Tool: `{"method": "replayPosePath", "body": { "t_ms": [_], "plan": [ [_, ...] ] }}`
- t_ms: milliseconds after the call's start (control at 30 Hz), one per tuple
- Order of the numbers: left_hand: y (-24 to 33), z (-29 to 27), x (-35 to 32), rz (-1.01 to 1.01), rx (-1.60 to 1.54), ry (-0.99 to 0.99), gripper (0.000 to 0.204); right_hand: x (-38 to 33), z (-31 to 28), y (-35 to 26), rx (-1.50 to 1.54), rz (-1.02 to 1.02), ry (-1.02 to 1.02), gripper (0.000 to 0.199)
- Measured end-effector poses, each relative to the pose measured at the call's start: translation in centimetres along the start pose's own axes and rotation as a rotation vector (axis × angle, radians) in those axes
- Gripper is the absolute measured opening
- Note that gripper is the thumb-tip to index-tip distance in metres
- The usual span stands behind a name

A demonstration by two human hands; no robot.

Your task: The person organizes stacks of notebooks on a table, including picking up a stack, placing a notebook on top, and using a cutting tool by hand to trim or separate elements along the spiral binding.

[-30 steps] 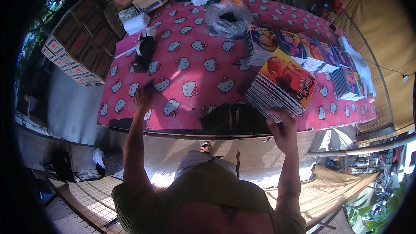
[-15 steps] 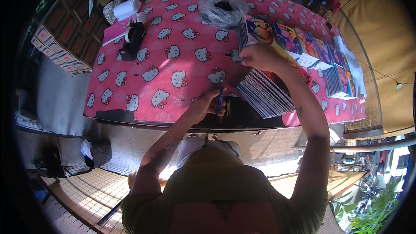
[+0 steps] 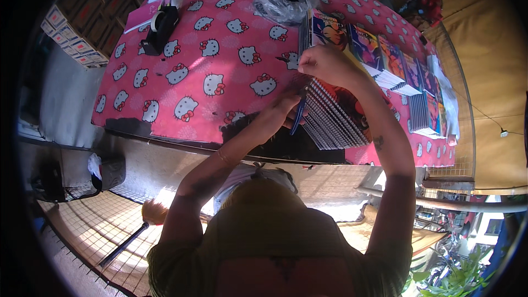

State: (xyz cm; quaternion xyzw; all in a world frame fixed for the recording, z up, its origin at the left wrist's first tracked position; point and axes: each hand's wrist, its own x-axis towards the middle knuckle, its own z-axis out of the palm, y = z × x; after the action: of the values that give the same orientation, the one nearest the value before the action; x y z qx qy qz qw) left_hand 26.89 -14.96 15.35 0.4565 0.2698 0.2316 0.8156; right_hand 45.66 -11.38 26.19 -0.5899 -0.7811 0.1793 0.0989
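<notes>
1. head view. left hand (image 3: 281,114): fingers wrapped round blue-handled pliers (image 3: 298,116), which point up and away from the wearer, tips just beside the coil-bound edges of a book stack.
2. right hand (image 3: 325,65): fingers curled in, over the far left part of that stack; cannot tell whether they pinch anything. the two hands are near each other but apart.
3. stack of spiral-bound books (image 3: 336,118): near table edge, ahead and right of the wearer, coils facing left and toward the body; top cover partly hidden by the right forearm.
4. beyond and right: rows of colourful books (image 3: 364,48), standing in piles.
5. pink cartoon-cat tablecloth (image 3: 184,91) underneath; black tape dispenser (image 3: 159,36) at left, clear plastic bag (image 3: 275,8) toward the far side.
6. off-table: stacked cartons (image 3: 82,19) at far left; broom (image 3: 154,212) lower left.
</notes>
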Motion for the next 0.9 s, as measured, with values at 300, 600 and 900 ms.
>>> {"method": "replayPosePath", "body": {
  "t_ms": [300,600,900],
  "plan": [
    [-0.2,-0.6,-2.1,0.033,-0.350,-0.192,0.046,-0.3,-0.2,-0.2,0.002,-0.044,-0.064,0.028],
    [0.0,0.3,-2.8,0.016,-0.390,-0.198,0.043,-1.4,0.4,0.3,-0.298,-0.089,-0.074,0.055],
    [-0.3,0.6,-1.6,0.043,0.129,-0.026,0.042,-0.9,-0.1,0.2,0.035,0.007,0.040,0.025]
  ]
}}
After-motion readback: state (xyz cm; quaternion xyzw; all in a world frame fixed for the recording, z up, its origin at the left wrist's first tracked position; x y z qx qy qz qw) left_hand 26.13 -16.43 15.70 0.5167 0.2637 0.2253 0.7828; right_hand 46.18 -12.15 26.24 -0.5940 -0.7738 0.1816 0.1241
